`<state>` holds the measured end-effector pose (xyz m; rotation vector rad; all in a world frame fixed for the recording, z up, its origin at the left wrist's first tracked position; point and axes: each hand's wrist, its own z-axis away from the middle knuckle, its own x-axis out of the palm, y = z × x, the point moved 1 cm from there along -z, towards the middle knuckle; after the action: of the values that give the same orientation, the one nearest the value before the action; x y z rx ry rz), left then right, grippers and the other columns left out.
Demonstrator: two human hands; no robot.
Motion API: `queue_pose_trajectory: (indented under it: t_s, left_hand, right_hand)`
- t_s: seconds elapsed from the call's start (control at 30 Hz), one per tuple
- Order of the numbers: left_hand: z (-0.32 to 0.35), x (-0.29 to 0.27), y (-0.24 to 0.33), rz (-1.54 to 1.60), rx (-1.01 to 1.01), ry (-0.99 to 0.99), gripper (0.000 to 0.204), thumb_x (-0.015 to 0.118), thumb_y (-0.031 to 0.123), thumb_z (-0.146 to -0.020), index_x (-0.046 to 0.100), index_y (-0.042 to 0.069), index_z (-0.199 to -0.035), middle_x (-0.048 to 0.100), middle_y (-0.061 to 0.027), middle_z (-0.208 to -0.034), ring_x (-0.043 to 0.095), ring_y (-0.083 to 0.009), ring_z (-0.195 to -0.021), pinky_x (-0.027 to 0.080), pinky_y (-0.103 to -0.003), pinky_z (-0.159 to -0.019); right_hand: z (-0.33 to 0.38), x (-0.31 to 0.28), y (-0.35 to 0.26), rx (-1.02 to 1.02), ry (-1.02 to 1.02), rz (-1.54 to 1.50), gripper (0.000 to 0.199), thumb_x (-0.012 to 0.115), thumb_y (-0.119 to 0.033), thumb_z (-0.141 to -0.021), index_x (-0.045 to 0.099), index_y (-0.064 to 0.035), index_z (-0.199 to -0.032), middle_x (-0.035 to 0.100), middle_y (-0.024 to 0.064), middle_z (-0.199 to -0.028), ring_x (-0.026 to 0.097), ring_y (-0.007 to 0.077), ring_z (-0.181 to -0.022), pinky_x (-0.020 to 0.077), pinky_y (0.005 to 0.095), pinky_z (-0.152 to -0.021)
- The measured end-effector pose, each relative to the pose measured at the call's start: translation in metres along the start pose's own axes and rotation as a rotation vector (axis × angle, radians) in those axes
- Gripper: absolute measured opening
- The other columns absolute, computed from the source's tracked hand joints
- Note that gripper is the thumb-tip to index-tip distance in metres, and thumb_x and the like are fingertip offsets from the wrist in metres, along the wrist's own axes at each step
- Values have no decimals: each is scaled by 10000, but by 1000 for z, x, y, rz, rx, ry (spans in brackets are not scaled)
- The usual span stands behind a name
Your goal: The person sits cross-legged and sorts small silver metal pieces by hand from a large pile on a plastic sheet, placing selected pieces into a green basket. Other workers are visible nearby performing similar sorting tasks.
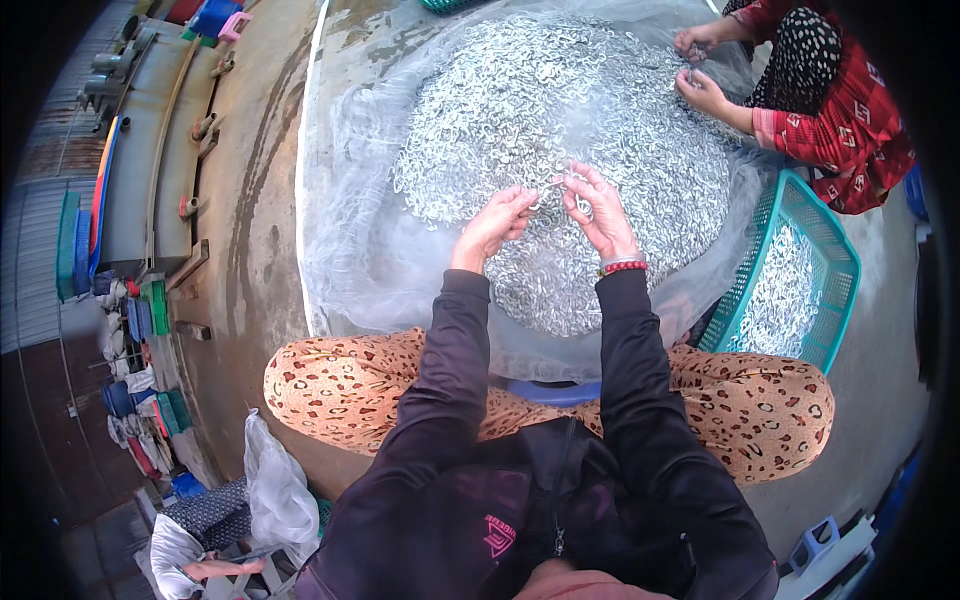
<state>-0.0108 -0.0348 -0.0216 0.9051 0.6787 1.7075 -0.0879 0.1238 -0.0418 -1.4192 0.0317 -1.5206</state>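
Observation:
A broad heap of small, curled silvery pieces that look like little fish lies on a pale mesh net in front of me. My left hand is closed in a pinch above the near part of the heap. Facing it, my right hand pinches with thumb and forefinger, its other fingers curled. A thin silvery piece spans the gap between both sets of fingertips. Its exact shape is too small to make out.
A teal plastic basket with more silvery pieces stands to my right. Across the heap at the far right, a person in red sleeves works with both hands at its edge. A white net bundle lies behind my left knee.

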Motion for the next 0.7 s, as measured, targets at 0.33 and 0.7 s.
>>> queue_pose_trajectory:
  t_s: [0.33, 0.7]
  left_hand:
    - [-17, -15, -30, -977, 572, -46, 267, 456, 204, -907, 550, 44, -1099, 554, -111, -1103, 526, -247, -1014, 421, -364, -886]
    - [-2, 19, -32, -641, 473, 199, 364, 436, 305, -917, 490, -51, -967, 571, -225, -982, 566, -397, -896, 419, -467, -756]
  right_hand:
    - [11, 1, -10, 49, -146, 642, 157, 635, -84, -784, 623, 18, -903, 574, 36, -656, 489, 68, -499, 329, 191, -414]
    - [11, -6, -14, 68, -228, 616, 70, 589, 43, -780, 599, -10, -824, 538, 33, -655, 458, 68, -452, 289, 168, -377]
